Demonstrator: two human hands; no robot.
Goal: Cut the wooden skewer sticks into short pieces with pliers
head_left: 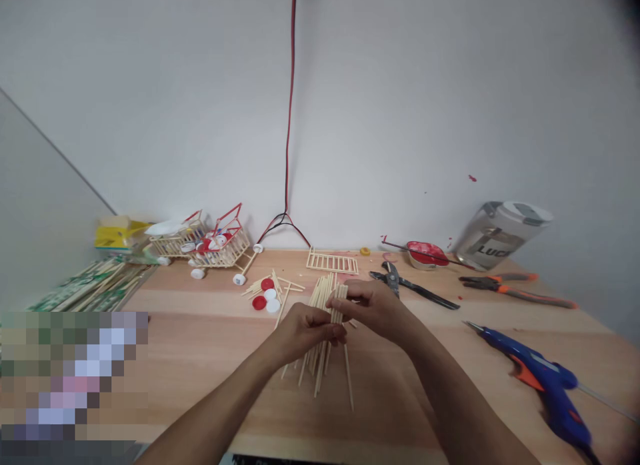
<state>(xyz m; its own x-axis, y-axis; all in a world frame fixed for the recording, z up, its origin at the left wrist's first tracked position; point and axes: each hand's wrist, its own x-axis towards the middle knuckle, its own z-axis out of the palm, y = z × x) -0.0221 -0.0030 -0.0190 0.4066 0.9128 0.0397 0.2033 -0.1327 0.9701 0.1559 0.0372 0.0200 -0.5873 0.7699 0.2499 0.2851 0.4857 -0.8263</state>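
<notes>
Both hands meet over a bundle of thin bamboo sticks [325, 298] at the middle of the wooden table [200, 345]. My left hand [305, 332] is closed around the bundle's lower half, and the stick ends fan out below it. My right hand [373, 305] pinches the sticks near their upper ends with its fingers curled. Just left of the bundle lie red and white bottle caps [267, 298] and a few loose sticks.
Two small stick-built carts [213, 245] stand at the back left, beside packets of sticks [85, 288]. A stick lattice panel [333, 262], black cutters [413, 286], orange pliers [515, 288], a red-paint dish [425, 254], a tipped can [500, 235] and a blue glue gun [545, 382] lie right.
</notes>
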